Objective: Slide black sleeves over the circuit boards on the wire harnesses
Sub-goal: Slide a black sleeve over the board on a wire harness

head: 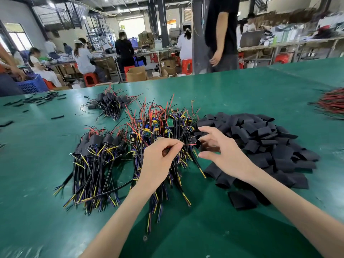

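My left hand [160, 155] pinches the red wires of one harness [189, 144] over the middle heap of bare harnesses [163, 125], whose small circuit boards show green, yellow and blue. The red wire tips point into the mouth of a black sleeve [198, 144] that my right hand [219, 149] holds between thumb and fingers. To the right lies a big pile of loose black sleeves [264, 138]. Harnesses with sleeves on them lie in a bundle [98, 146] at the left and in another bundle [109, 101] farther back.
The green table [223, 90] carries thin black tube pieces [42, 99] at the far left and a red and black wire bundle [333, 103] at the right edge. A person in black [221, 34] stands behind the table. Others work at benches beyond.
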